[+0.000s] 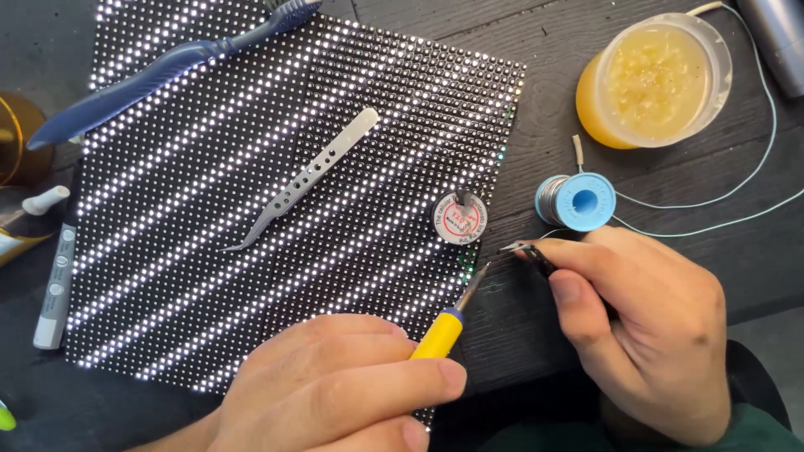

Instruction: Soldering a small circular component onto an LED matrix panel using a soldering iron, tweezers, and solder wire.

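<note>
Left hand (335,389) clamped on one soldering iron (452,322), right hand (653,326) pinching one tweezers (528,251), two spools.

The LED panel (251,209) was black, dotted with white lights in diagonal stripes. The soldering iron (444,331) had a yellow handle. The solder spool (578,202) was light blue, the toothbrush (159,71) dark blue, the flux jar (653,79) amber-yellow, the desk (586,293) black.

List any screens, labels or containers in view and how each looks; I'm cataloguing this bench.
LED matrix panel: flat on the dark table, black rectangle of lit white dots in diagonal stripes.
Small round reel: on the panel's right edge, white label with red markings.
Blue solder spool: right of the panel.
Clear tub: top right, yellowish paste inside.
</note>
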